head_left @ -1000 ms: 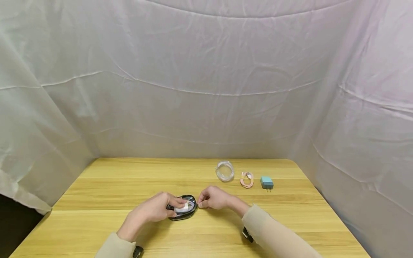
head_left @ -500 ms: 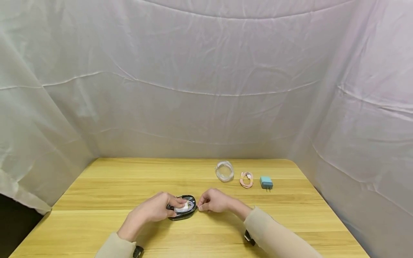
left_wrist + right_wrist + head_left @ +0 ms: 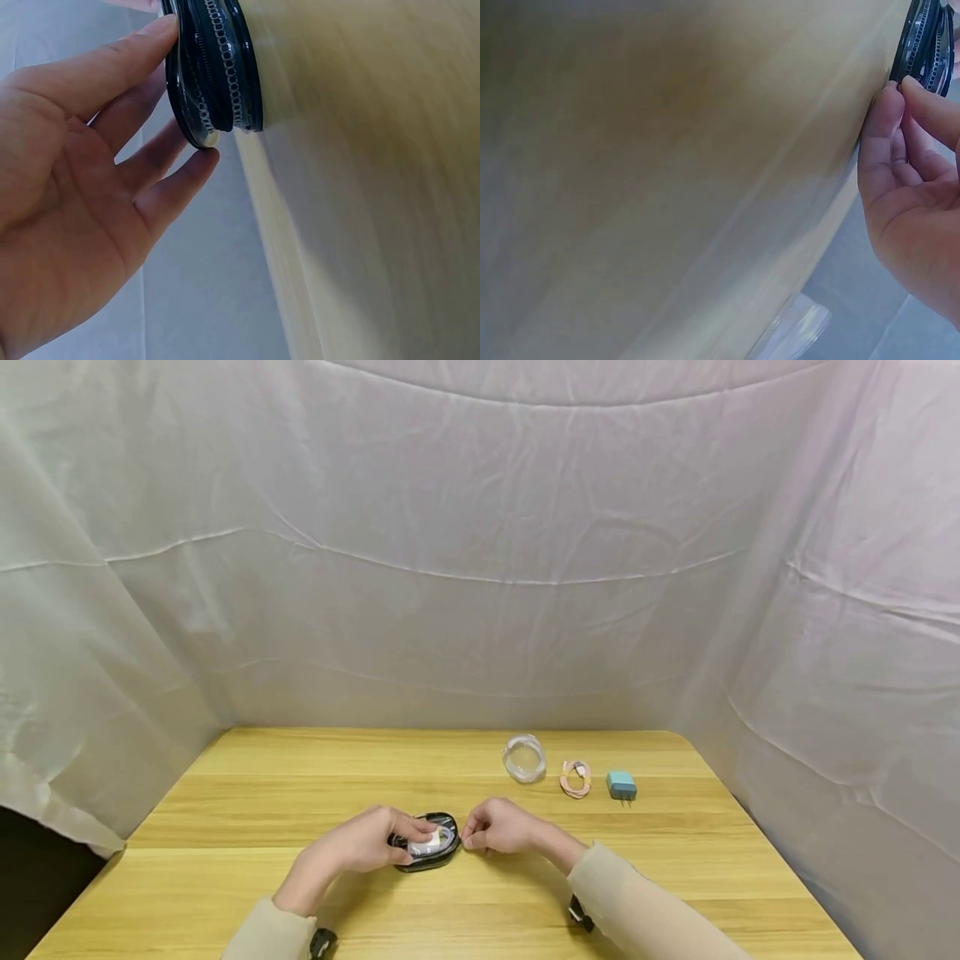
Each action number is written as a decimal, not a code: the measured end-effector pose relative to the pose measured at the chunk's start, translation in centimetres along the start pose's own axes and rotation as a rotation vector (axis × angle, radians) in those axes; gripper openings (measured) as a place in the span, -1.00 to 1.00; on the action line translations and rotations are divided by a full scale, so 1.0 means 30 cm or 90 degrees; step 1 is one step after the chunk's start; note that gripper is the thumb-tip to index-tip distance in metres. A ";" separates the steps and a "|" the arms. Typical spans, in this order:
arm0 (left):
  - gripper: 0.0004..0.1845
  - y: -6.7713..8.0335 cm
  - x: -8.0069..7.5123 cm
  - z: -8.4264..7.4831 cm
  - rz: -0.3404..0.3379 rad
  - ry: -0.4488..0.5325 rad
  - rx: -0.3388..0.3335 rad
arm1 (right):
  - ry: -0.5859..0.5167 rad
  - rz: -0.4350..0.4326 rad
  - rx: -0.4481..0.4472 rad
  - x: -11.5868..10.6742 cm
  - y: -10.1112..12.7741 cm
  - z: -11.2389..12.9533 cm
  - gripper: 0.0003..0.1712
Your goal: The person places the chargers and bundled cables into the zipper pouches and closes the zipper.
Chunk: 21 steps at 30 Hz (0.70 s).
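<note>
Both hands work the black zip case (image 3: 424,842): left hand (image 3: 360,845) curls round its near-left side, thumb on the white item inside, right hand (image 3: 501,827) pinches the zip end at its right edge, grip tight. Largest first: wooden table (image 3: 247,793) carries the case at front centre. Well beyond the case to the right lie a clear coil (image 3: 523,758), then a pink cable (image 3: 575,778), then a blue charger (image 3: 621,785).
</note>
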<state>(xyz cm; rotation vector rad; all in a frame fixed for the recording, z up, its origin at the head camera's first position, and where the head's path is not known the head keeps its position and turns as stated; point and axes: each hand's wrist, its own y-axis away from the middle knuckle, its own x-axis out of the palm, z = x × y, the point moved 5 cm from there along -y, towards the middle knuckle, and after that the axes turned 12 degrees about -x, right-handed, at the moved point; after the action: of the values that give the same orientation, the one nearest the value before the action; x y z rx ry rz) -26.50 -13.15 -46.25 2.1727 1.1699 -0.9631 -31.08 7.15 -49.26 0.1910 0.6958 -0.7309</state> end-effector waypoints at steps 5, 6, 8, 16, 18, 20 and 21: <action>-0.59 -0.003 -0.005 -0.003 0.003 -0.008 0.014 | -0.009 -0.005 0.004 -0.002 -0.002 0.001 -0.94; -0.59 -0.003 -0.006 -0.003 0.003 -0.009 0.016 | -0.007 -0.006 0.004 -0.002 -0.002 0.000 -0.93; -0.59 0.000 -0.007 -0.007 0.003 -0.010 0.021 | -0.004 -0.006 0.007 -0.002 -0.003 -0.003 -0.93; -0.59 0.004 -0.012 -0.016 -0.005 -0.032 0.026 | -0.022 -0.020 0.018 -0.009 -0.013 -0.003 -0.93; -0.59 0.005 -0.014 -0.017 -0.007 -0.034 0.027 | -0.020 -0.023 0.022 -0.011 -0.018 -0.005 -0.93; -0.58 0.005 -0.015 -0.018 -0.009 -0.035 0.025 | -0.016 -0.029 0.027 -0.013 -0.023 -0.009 -0.92; -0.58 0.004 -0.015 -0.017 -0.010 -0.035 0.023 | -0.015 -0.031 0.029 -0.013 -0.026 -0.011 -0.92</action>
<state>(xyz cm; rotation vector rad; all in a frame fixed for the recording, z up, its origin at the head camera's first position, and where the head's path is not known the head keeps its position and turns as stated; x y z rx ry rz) -26.39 -13.11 -45.58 2.1534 1.1538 -1.0510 -31.99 6.91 -49.22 0.2068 0.6635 -0.7944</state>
